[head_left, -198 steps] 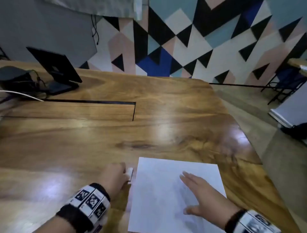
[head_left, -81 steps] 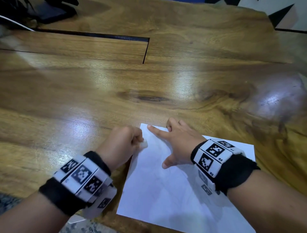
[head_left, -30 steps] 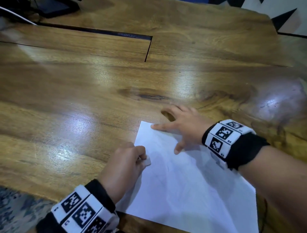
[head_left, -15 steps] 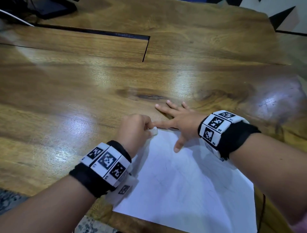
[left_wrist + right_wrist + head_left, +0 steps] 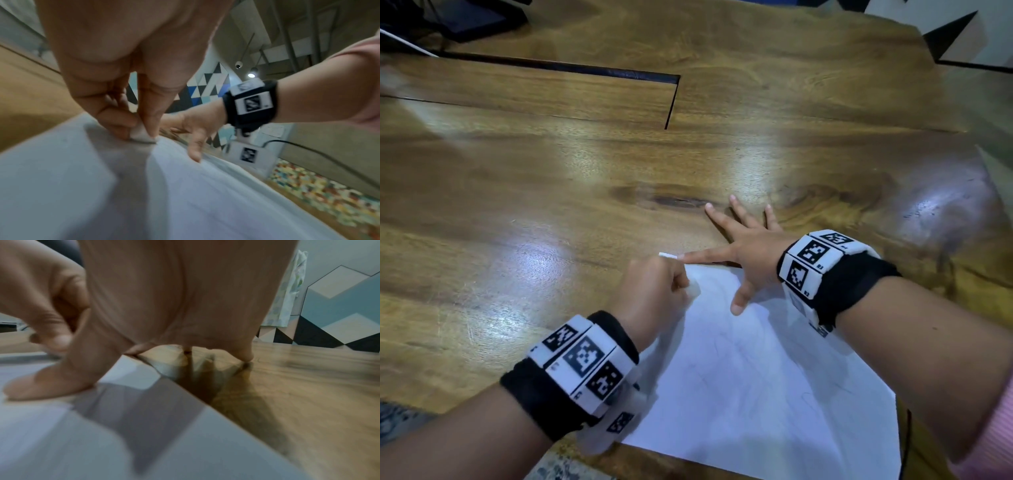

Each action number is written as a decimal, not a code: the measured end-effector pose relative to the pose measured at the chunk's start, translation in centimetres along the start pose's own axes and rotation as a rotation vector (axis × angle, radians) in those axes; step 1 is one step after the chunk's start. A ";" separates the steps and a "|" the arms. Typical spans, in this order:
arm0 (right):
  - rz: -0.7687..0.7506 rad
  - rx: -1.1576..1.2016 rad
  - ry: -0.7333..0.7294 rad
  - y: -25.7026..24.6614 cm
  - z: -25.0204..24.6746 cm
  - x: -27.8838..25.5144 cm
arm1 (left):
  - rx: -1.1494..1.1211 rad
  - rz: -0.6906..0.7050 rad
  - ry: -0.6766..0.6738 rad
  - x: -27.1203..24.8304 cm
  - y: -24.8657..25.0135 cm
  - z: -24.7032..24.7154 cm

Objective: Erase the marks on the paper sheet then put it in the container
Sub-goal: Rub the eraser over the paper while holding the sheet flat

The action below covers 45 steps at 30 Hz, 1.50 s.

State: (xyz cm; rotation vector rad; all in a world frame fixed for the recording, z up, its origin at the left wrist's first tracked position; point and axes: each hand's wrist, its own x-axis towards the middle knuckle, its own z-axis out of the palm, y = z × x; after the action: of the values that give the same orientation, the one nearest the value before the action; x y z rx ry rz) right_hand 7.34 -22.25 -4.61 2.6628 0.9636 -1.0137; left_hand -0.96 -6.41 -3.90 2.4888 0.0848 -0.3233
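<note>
A white paper sheet [image 5: 763, 387] with faint pencil marks lies on the wooden table [image 5: 551, 192] near its front edge. My left hand [image 5: 654, 294] is curled into a fist and pinches a small white eraser [image 5: 693, 291], whose tip presses on the sheet near its far left corner. The wrist view shows that eraser [image 5: 141, 134] squeezed between thumb and fingers of the left hand [image 5: 131, 100] on the paper [image 5: 144, 194]. My right hand [image 5: 743, 250] lies flat with fingers spread: thumb and index on the sheet's far edge, the others on the wood. The right hand [image 5: 164, 321] bears down beside the paper [image 5: 102, 434].
A dark slot [image 5: 571, 68] runs across the far part of the table. Black devices and a white cable [image 5: 404, 44] sit at the far left corner. A patterned wall panel [image 5: 955, 31] stands behind the table. No container is in view.
Over the last second my left hand rubbed the eraser up to the sheet's far corner and back a little toward me. The right hand's fingers spread further onto the wood.
</note>
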 end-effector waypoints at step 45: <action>0.008 0.057 0.000 0.0 0.2 0.1 | 0.096 0.206 -0.222 -1.2 -0.5 -0.5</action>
State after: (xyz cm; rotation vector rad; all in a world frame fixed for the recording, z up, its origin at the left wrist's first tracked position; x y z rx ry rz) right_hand 7.29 -22.29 -4.86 2.7098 0.9375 -1.0549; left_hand -2.03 -5.70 -3.47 2.5106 -0.2815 -0.5226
